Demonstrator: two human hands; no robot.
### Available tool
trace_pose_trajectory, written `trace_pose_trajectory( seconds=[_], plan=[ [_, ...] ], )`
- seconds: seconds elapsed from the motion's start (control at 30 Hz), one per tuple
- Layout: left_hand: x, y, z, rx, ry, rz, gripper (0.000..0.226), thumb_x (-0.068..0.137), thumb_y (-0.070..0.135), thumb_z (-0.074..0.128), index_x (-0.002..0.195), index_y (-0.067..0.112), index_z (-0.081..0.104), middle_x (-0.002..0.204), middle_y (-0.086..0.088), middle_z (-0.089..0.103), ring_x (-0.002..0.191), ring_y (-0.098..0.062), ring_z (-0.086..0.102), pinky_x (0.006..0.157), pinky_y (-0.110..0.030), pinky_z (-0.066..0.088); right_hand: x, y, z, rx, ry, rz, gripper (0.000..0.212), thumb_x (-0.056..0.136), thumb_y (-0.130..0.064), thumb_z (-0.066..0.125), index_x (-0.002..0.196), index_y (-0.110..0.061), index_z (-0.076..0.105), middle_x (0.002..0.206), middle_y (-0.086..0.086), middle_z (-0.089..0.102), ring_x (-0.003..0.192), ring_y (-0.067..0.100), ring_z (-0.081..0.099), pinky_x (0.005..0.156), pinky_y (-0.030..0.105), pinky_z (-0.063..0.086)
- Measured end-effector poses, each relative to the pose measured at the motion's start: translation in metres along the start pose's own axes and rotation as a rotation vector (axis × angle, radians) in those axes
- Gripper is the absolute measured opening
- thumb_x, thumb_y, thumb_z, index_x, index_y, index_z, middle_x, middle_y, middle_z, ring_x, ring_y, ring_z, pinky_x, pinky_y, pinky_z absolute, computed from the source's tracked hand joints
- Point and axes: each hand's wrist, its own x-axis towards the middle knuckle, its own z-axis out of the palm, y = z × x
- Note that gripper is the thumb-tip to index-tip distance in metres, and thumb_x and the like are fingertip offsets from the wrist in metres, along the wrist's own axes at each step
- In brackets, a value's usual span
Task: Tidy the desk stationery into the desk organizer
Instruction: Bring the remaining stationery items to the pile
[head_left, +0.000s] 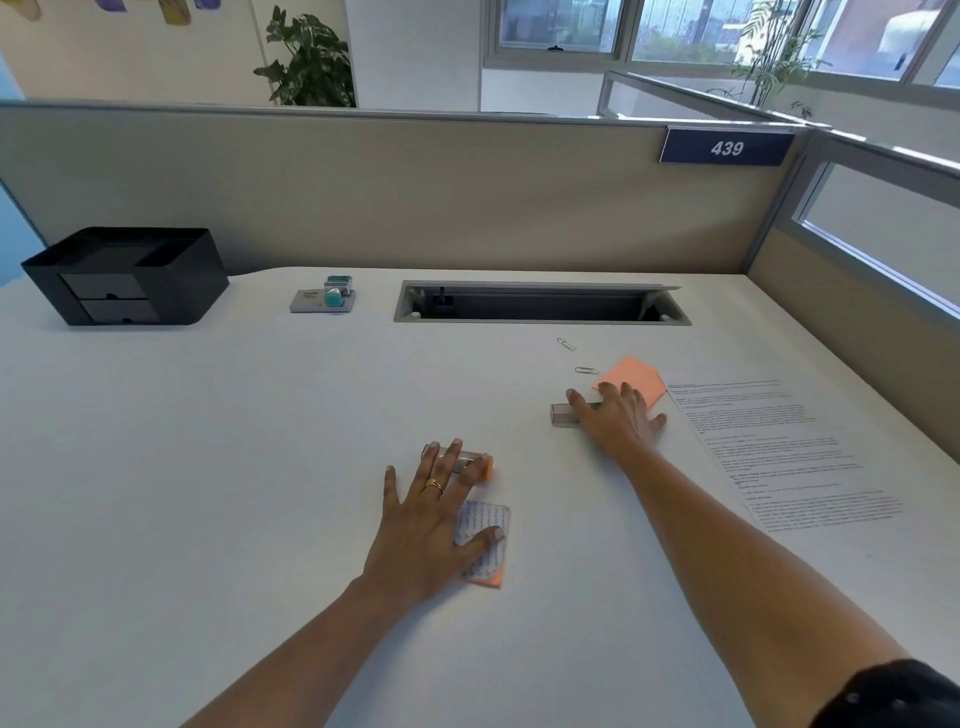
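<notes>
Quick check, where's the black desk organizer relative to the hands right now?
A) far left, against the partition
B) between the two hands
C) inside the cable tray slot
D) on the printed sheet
A: the black desk organizer stands at the desk's far-left back by the partition, well away from the left hand and right hand, which are both down on items nearer the middle.

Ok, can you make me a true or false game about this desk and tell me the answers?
1. The organizer sits far left on the desk. True.
2. Both hands are in the air. False: the left hand and right hand lie flat on things on the desk.
3. Two paper clips lie loose near the orange sticky notes. True.
4. The sign says 200. False: it says 439.
5. The printed sheet is inside the organizer. False: it lies at the right.
</notes>
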Motion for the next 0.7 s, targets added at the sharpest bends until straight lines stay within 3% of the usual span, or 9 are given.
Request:
trace_pose_trajectory(
  seconds=[0.1,0.23,0.5,0.7],
  plan=[
    [0.0,0.0,-0.001,0.01,-0.039,-0.046,0.085,0.059,0.083,-0.017,0.136,0.046,-0.015,0.156,0.011,-0.011,0.136,-0.009,-0.025,0.113,-0.055,-0.002,-0.008,-0.003,0.005,0.022,0.027,-0.045,0.056,0.089,-0.056,0.038,0.128,-0.017,0.047,0.143,0.007,0.038,0.138,0.024,0.024,0.111,0.058,0.011],
    [0.002,-0.001,0.0,0.006,-0.003,-0.13,0.086,0.067,0.082,-0.003,0.143,0.042,-0.002,0.157,0.008,-0.005,0.145,-0.016,-0.01,0.112,-0.057,0.002,-0.028,-0.021,0.014,0.033,0.003,-0.143,0.053,0.092,-0.052,0.039,0.132,-0.017,0.045,0.151,0.008,0.03,0.141,0.021,0.02,0.113,0.054,0.007],
    [0.007,-0.01,-0.003,0.016,0.044,-0.33,0.089,0.064,0.073,-0.004,0.145,0.038,0.002,0.157,0.005,-0.004,0.145,-0.018,-0.009,0.111,-0.06,0.003,-0.079,-0.071,0.043,0.098,-0.151,-0.447,0.05,0.092,-0.05,0.04,0.132,-0.021,0.047,0.152,0.003,0.029,0.143,0.015,0.018,0.115,0.049,0.001],
    [0.011,-0.043,-0.012,0.016,0.051,-0.346,0.092,0.062,0.076,0.0,0.146,0.038,0.005,0.158,0.005,-0.002,0.145,-0.018,-0.008,0.11,-0.061,0.002,-0.093,-0.088,0.054,0.185,-0.236,-0.559,0.046,0.094,-0.048,0.038,0.127,-0.018,0.052,0.147,0.0,0.039,0.14,0.013,0.026,0.116,0.047,0.002]
  ],
)
